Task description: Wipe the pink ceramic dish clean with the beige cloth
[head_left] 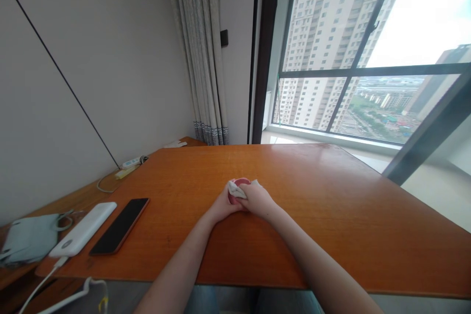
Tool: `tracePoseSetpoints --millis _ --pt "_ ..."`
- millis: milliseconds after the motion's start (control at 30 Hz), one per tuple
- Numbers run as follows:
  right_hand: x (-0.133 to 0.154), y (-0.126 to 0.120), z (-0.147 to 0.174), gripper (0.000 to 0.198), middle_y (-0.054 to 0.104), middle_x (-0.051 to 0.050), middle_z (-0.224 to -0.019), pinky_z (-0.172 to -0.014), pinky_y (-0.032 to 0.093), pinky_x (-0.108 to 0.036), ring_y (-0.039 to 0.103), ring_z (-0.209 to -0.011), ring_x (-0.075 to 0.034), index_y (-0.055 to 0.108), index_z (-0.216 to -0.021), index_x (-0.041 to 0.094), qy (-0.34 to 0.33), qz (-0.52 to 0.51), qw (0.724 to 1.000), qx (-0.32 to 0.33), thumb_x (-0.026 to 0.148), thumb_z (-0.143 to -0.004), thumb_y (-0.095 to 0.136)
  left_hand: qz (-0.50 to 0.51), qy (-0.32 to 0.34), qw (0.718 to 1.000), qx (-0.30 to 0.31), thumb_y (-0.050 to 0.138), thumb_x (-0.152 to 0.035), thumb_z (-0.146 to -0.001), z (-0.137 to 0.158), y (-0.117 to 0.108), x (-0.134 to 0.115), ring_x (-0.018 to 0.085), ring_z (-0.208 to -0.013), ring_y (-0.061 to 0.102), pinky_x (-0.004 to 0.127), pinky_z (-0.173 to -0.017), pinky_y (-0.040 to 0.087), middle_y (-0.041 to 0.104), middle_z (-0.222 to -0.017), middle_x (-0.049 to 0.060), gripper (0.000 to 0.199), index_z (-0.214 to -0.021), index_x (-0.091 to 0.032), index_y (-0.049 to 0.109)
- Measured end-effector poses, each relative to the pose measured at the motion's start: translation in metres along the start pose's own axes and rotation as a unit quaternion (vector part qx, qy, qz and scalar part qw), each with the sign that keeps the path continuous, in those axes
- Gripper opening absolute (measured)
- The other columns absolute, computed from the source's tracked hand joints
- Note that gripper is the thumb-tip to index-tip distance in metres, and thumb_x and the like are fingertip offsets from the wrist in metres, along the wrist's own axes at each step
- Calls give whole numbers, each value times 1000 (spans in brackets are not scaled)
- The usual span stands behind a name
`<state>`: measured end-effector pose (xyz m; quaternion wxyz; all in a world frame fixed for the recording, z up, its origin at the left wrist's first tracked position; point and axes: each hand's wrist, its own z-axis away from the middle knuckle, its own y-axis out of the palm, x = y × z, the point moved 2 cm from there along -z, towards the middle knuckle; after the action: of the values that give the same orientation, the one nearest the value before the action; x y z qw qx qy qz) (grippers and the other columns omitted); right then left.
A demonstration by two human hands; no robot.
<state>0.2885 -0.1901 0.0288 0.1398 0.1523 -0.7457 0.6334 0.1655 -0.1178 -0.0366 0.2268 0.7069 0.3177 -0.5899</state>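
Observation:
A small reddish-pink round object with a paler rim (242,181) is between my hands, just above or on the wooden table (294,171). My left hand (222,204) is closed around its left side. A white tissue or cloth (235,189) lies against the object. My right hand (258,200) is closed on the white cloth, its fingers pressing it to the object. A bit of the cloth also sticks out beyond the right hand. The hands cover much of the object, so I cannot tell its exact kind.
At the left lie a black phone (120,225), a white power bank (84,229) with a cable, and a pale grey pouch (31,238). A power strip (131,162) sits by the wall. A curtain (204,54) and a window (342,59) are beyond the table.

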Motion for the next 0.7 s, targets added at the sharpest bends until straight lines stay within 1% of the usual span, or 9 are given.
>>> tracePoseSetpoints --millis 67,133,233,333,400,500,600,667,700 --pt "-3 -8 -2 18 68 -7 -88 -68 40 -28 62 -80 -21 63 -93 20 10 -67 997 -45 29 -81 53 64 9 998 -13 80 -35 -60 -1 0 -3 29 -134 31 44 -111 22 34 -146 14 96 -141 -23 30" --pt "-5 -14 -5 18 68 -5 -88 -67 40 -26 61 -78 -19 62 -94 19 23 -138 987 -78 27 -82 51 149 6 989 -22 76 -39 -66 -1 2 -6 28 -134 31 44 -109 28 28 -149 12 92 -142 -28 25" --pt "-2 -15 -7 15 67 -4 -83 -66 41 -25 60 -75 -18 60 -89 18 31 -199 974 -109 27 -82 50 256 -38 966 19 70 -47 -72 2 10 -10 29 -128 41 50 -101 37 33 -147 11 81 -140 -33 28" --pt "7 -11 -6 13 66 -4 -85 -66 39 -25 59 -77 -18 59 -87 19 7 -176 978 -112 29 -81 53 315 -64 946 54 57 -56 -78 5 15 -11 30 -123 46 50 -98 39 43 -140 13 66 -135 -26 40" --pt "12 -9 -5 15 64 -3 -80 -64 38 -26 57 -73 -18 58 -83 19 -9 -146 985 -93 33 -83 53 330 -66 941 45 50 -57 -82 5 15 -10 29 -123 46 46 -99 40 49 -136 13 61 -132 -21 45" --pt "12 -8 -3 16 62 -2 -78 -65 39 -26 55 -71 -17 56 -82 19 -44 -136 988 -61 34 -86 50 337 -87 937 24 42 -60 -85 5 12 -11 28 -120 49 44 -97 42 54 -130 13 62 -130 -19 48" --pt "9 -9 -2 12 62 -1 -80 -85 39 -35 55 -78 -17 56 -83 20 -103 -107 988 -51 31 -84 53 354 -118 927 -20 35 -63 -85 5 6 -16 26 -109 57 41 -86 49 56 -127 12 63 -128 -20 49" --pt "8 -9 -1 11 61 0 -81 -99 30 -43 55 -84 -18 57 -85 20 -135 -73 987 -53 30 -82 59 357 -143 922 -45 33 -65 -84 5 3 -20 24 -99 61 37 -76 51 58 -123 11 64 -125 -20 51" --pt "8 -8 0 12 61 0 -81 -101 28 -45 55 -85 -19 58 -86 20 -139 -65 987 -54 30 -80 61 354 -155 921 -49 32 -67 -84 6 2 -21 24 -95 62 36 -72 52 60 -121 12 66 -124 -19 53"
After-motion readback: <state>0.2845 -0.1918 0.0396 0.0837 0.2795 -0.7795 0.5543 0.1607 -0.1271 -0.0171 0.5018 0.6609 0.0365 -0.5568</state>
